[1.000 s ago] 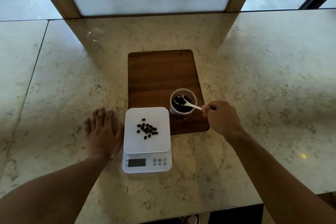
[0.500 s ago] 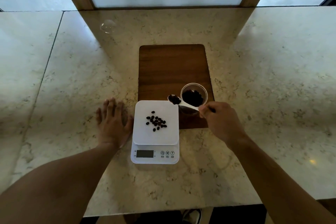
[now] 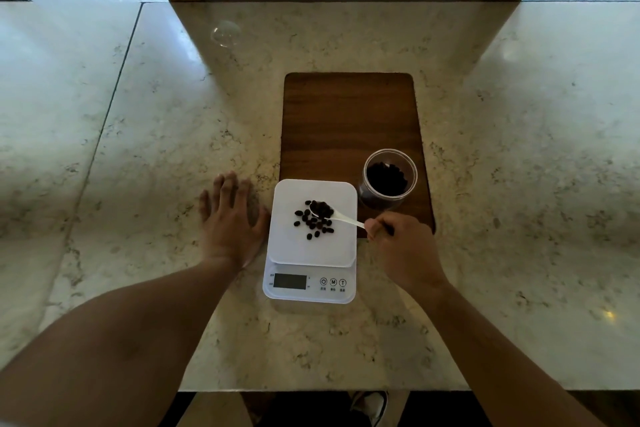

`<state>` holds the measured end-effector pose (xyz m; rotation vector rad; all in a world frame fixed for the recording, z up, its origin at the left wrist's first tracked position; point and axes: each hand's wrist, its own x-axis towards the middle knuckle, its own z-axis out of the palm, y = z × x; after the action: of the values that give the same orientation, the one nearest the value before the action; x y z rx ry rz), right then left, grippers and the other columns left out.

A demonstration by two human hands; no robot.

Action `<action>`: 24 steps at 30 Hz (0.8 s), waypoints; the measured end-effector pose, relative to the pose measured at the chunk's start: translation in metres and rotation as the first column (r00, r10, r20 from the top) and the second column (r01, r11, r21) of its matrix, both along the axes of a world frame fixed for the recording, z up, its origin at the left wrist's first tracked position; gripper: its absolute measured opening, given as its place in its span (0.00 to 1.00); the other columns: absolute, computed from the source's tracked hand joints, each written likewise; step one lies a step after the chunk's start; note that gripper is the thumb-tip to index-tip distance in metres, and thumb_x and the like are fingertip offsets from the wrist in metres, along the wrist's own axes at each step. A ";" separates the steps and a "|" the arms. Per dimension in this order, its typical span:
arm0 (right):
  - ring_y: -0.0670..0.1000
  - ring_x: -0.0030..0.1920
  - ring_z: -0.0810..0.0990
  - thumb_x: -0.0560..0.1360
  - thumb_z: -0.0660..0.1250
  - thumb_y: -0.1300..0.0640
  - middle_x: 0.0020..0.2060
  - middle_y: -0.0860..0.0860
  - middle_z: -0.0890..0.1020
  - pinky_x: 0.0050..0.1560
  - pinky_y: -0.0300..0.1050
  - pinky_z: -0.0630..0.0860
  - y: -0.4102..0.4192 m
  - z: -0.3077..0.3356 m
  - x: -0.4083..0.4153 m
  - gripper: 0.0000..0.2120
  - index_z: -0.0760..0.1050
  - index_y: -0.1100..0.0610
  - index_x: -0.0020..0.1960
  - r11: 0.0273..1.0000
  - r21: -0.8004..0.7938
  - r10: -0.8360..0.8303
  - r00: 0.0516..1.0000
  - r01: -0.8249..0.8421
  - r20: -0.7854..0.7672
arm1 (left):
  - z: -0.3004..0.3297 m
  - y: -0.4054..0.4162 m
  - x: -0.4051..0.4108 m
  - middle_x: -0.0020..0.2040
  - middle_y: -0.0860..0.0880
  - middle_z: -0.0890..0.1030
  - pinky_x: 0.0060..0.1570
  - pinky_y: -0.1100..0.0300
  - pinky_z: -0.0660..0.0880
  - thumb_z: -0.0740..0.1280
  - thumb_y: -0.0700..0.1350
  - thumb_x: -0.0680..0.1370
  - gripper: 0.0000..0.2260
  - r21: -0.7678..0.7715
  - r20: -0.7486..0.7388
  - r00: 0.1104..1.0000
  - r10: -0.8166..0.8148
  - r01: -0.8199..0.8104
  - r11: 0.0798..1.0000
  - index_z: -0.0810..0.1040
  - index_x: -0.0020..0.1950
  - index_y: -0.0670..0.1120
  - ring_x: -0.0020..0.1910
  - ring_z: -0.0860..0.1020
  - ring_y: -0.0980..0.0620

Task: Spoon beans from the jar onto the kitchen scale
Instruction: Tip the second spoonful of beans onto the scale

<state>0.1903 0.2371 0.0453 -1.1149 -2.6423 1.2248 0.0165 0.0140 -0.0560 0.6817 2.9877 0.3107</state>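
A white kitchen scale (image 3: 294,246) stands on the marble counter with several dark beans (image 3: 313,224) scattered on its platform. My right hand (image 3: 401,250) grips a white plastic spoon (image 3: 341,217) whose bowl, loaded with beans, hovers over the pile on the platform. A clear jar (image 3: 389,178) with dark beans inside stands open on the wooden board, just right of the scale's far corner. My left hand (image 3: 230,222) lies flat on the counter, fingers spread, touching the scale's left side.
A dark wooden board (image 3: 346,121) lies behind the scale. A clear round lid (image 3: 225,33) sits on the counter at the far left. The counter's front edge (image 3: 311,390) runs close below the scale. A wooden window frame stands at the back.
The spoon has come out of the jar with beans and moved left over the scale's platform. My left hand has stayed flat beside the scale.
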 end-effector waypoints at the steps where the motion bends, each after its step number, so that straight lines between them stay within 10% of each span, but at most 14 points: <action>1: 0.43 0.28 0.75 0.77 0.66 0.52 0.25 0.45 0.77 0.25 0.37 0.64 -0.001 -0.001 0.000 0.13 0.78 0.55 0.35 1.000 0.004 0.001 1.000 -0.001 0.000 | 0.000 0.000 0.000 0.81 0.44 0.56 0.77 0.44 0.42 0.51 0.63 0.78 0.32 0.000 0.001 1.000 -0.001 0.001 1.000 0.59 0.78 0.49 0.80 0.47 0.46; 24: 0.49 0.32 0.74 0.77 0.66 0.56 0.27 0.47 0.77 0.30 0.37 0.67 -0.012 -0.005 0.005 0.13 0.74 0.57 0.35 0.982 0.186 0.072 0.978 -0.035 -0.198 | 0.005 0.001 0.001 0.80 0.43 0.57 0.77 0.42 0.44 0.51 0.64 0.77 0.33 0.022 0.012 1.000 -0.007 0.007 1.000 0.61 0.77 0.48 0.80 0.48 0.44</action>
<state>0.1955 0.2253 0.0399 -0.8471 -2.5802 1.0187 0.0177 0.0147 -0.0513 0.6899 2.9743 0.3464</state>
